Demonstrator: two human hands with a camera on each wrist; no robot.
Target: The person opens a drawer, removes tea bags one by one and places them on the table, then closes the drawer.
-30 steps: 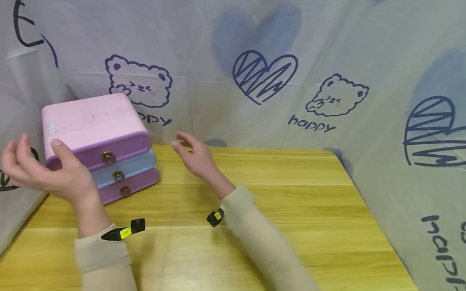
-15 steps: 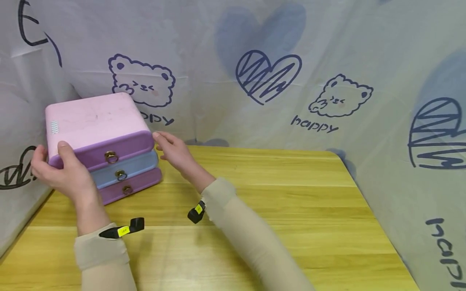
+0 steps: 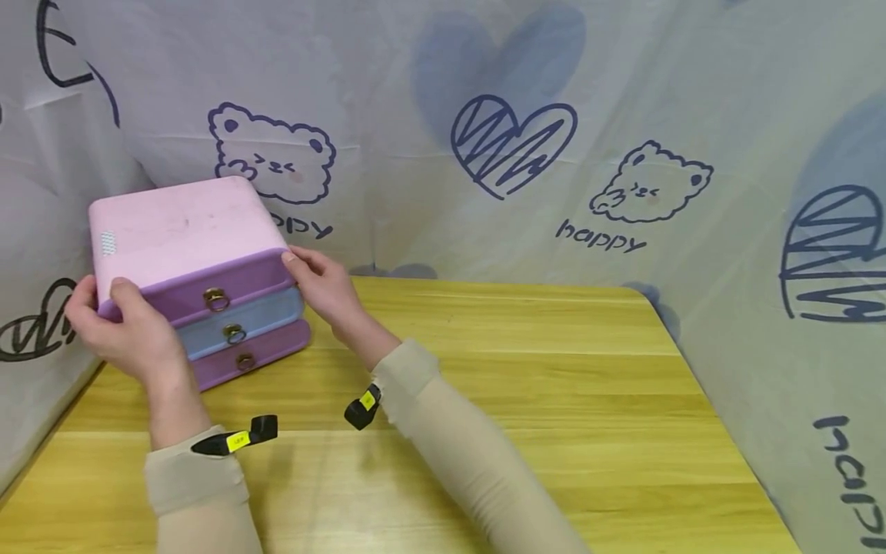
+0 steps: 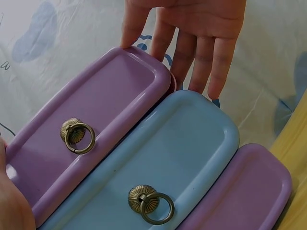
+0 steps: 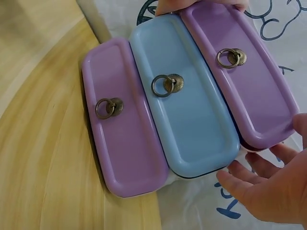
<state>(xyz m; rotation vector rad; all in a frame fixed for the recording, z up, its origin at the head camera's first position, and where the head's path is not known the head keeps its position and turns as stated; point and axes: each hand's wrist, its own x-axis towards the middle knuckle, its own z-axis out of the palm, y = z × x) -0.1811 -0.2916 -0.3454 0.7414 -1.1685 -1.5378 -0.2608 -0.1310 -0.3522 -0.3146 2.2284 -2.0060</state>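
Observation:
A three-drawer storage box with a pale pink top stands at the table's back left. Its fronts are purple, blue and purple, stepped, each with a brass ring pull. My left hand holds the box's left end near the top, thumb on the front corner of the upper purple drawer, fingers along the side. At the opposite end my right hand grips the upper right corner, its thumb at the front edge and its fingers on the side, partly hidden in the head view.
The box sits on a yellow wood-grain table, near its left edge. A pale cloth printed with bears and hearts hangs behind and at both sides. Small black cameras are strapped at both cuffs.
My right hand has moved left from beside the box onto its upper right corner. My left hand has closed in from the left side onto the upper left end. The box stands where it was.

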